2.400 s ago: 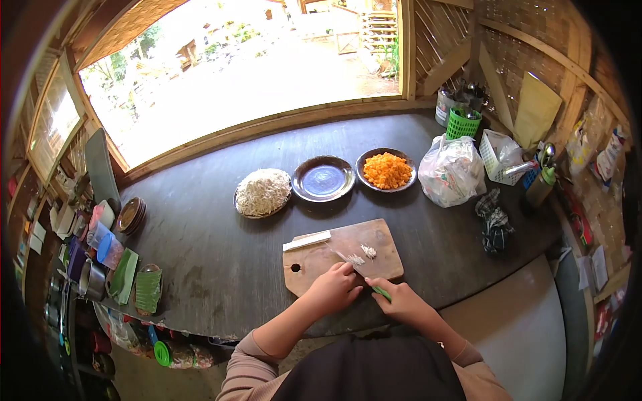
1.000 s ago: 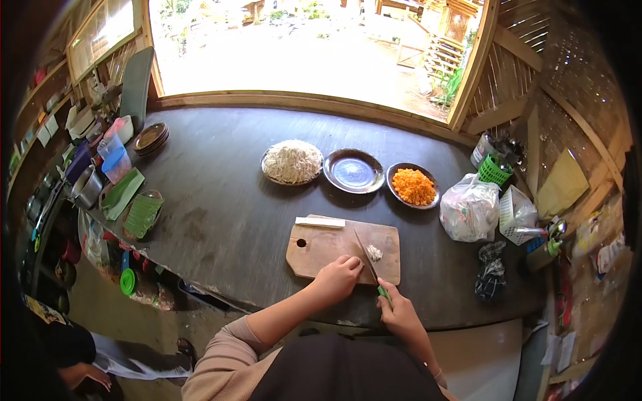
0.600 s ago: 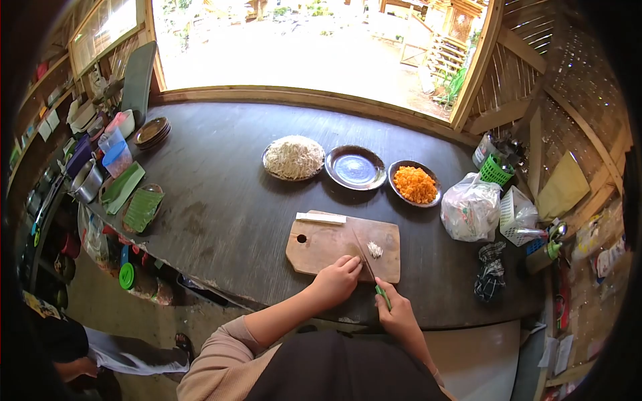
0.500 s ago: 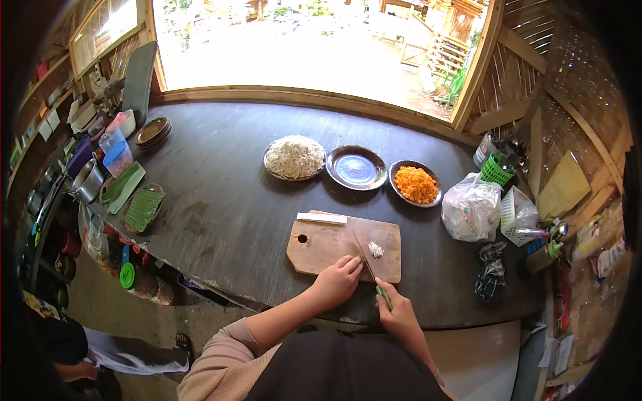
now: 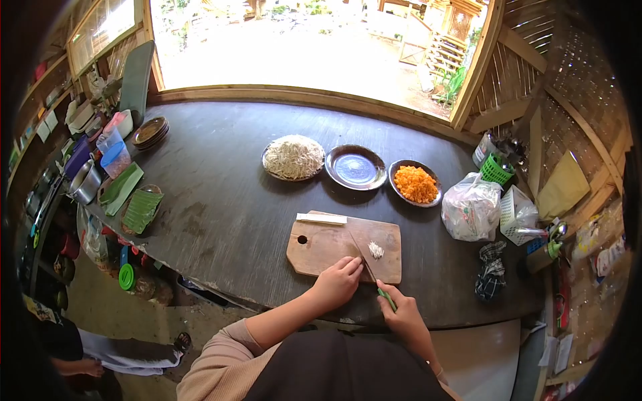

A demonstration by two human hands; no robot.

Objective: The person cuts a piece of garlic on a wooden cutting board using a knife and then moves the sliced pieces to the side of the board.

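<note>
On the wooden cutting board (image 5: 321,248), my left hand (image 5: 340,282) rests with its fingers drawn together at the near edge. Whatever those fingers press down on is hidden beneath them. My right hand (image 5: 402,311) grips the green handle of a knife (image 5: 364,256), whose blade slants across the board right beside my left fingertips. A little heap of thin white shreds (image 5: 376,250) lies to the right of the blade. Along the board's far left edge is a flat white strip (image 5: 322,218).
Beyond the board stand a plate heaped with pale shreds (image 5: 293,157), a bare dark plate (image 5: 356,167) and a plate of chopped orange food (image 5: 416,184). A plastic bag (image 5: 471,207) and dark crumpled cloth (image 5: 491,271) are at right. Another person's leg (image 5: 127,351) shows lower left.
Both hands stay in nearly the same place, the knife shifting only slightly. The other person's foot at lower left has moved a little.
</note>
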